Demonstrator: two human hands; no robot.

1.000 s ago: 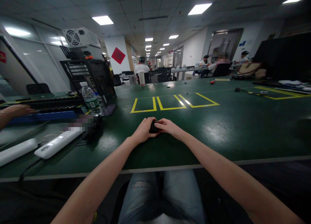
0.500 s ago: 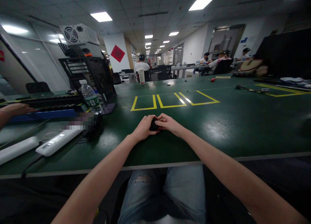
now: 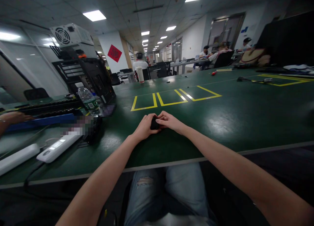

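A small black object (image 3: 154, 124) rests between my two hands, low over the green table (image 3: 201, 137). Fingers hide much of it, so I cannot tell its kind. My left hand (image 3: 144, 127) wraps round its left side, thumb at the near edge and fingers over the far edge. From the right, my right hand (image 3: 169, 122) pinches it with thumb and fingertips. The two hands touch at the fingertips. Just beyond them, yellow tape outlines (image 3: 144, 108) mark the tabletop.
To the left stand a water bottle (image 3: 88, 100), a black computer case (image 3: 94, 77) and a white power strip (image 3: 60, 147). Another person's hand (image 3: 17, 117) is at the far left over a blue tray (image 3: 46, 120). A white cup (image 3: 140, 75) stands at the back; a black cable (image 3: 253, 80) lies right.
The camera view has tilted slightly. Both hands stay round the black object in nearly the same place, with only small finger shifts.
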